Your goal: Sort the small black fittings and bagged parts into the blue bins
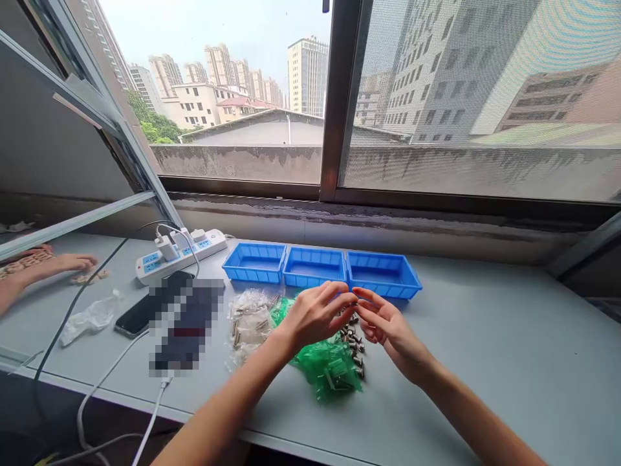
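My left hand (320, 312) and my right hand (385, 323) meet fingertip to fingertip above the desk. Their fingers pinch together around something too small to make out. Right below them lie green plastic bags (327, 369) and a scatter of metal screws or bolts (358, 349), partly hidden by my hands. Clear plastic bags (252, 323) with metal pieces inside lie left of the green ones. Behind my hands, three blue bins (254, 262) stand in a row, the middle one partly covered by my left fingers.
A power strip (182, 255) with plugs sits at the back left, near a dark phone (140, 310) and a blurred-out device (187, 327) with white cables. A co-worker's hand (72, 264) rests at the far left behind a metal frame (130, 149). A window borders the desk.
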{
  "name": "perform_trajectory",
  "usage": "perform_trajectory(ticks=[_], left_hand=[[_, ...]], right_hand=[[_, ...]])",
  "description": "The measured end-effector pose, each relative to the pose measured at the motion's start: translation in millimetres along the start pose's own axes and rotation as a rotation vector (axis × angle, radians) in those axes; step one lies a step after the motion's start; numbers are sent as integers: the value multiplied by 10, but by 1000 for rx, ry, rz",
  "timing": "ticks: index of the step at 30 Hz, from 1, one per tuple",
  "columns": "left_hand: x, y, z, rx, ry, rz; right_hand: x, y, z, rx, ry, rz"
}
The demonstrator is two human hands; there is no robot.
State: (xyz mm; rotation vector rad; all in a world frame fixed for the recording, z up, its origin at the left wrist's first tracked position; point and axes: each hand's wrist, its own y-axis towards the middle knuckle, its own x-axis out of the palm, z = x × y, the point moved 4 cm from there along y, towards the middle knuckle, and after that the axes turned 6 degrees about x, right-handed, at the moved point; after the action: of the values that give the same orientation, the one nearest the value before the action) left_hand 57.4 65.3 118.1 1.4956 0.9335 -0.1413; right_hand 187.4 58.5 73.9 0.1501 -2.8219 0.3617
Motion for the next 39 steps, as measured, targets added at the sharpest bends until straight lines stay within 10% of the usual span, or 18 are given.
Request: perform_trajectory(ticks=[16,22,39], left_hand=[[97,-55,-111,-10,78,-52],[47,-92,-230,-61,112,25],[185,-179,-249,-133,85,-142]], right_hand=[[-194,86,-32,-140,-228,149],[-474,186,-137,-231,-256,395],[-731,248,-282,-815,-1073,667]])
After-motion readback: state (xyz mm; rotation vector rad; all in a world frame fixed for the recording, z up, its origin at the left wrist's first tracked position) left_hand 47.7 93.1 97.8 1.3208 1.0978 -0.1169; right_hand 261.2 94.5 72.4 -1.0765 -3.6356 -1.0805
